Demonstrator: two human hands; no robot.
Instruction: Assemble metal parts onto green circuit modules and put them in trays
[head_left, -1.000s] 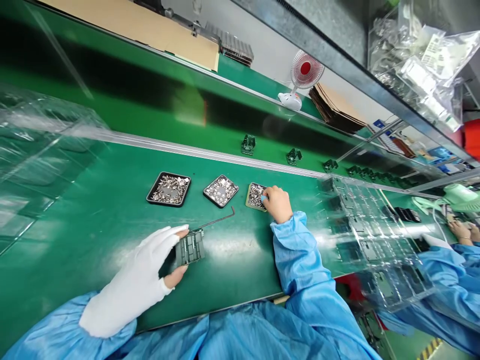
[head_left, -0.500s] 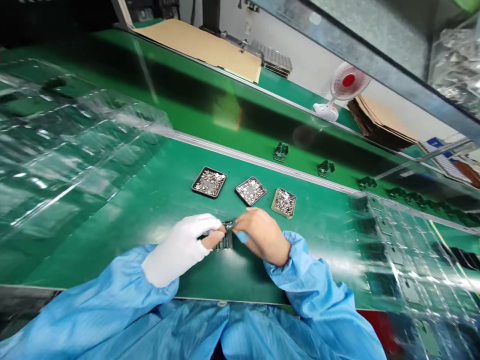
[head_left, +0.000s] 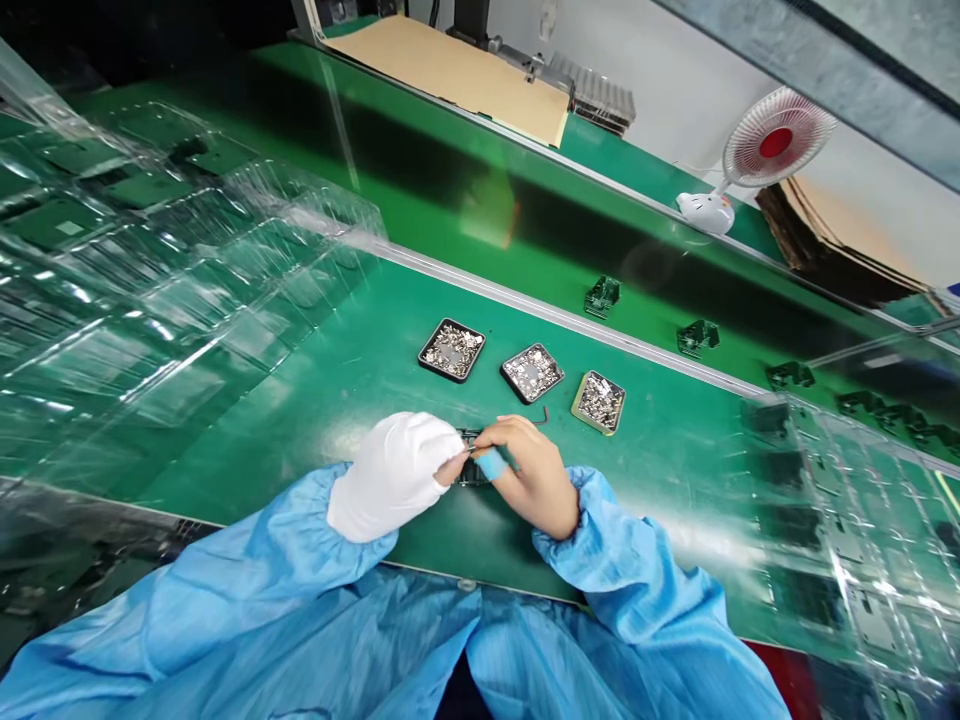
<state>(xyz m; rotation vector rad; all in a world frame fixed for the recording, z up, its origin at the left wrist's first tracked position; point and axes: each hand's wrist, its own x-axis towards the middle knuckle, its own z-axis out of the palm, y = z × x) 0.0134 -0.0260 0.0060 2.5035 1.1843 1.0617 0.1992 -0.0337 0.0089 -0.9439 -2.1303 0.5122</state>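
My left hand (head_left: 405,470), in a white glove with bare fingertips, is closed at the left side of a small dark circuit assembly (head_left: 471,472) on the green mat. From the right, my right hand (head_left: 531,470), bare with a blue wrap on one finger, pinches something small over the same assembly. The fingertips of both hands nearly meet there and hide much of it. A small L-shaped tool (head_left: 543,416) lies just beyond my right hand. Three small trays of metal parts stand farther back: left (head_left: 452,350), middle (head_left: 533,373) and right (head_left: 599,402).
Clear plastic trays are stacked at the left (head_left: 217,290), and more trays with boards stand at the right (head_left: 847,520). Beyond the metal rail (head_left: 510,298), several circuit assemblies sit on the green belt (head_left: 420,215). A fan (head_left: 776,140) stands behind.
The view has shifted, so the trays and fan appear elsewhere in the picture. My hands have drawn closer together over the assembly. The L-shaped tool now shows beyond my right hand.
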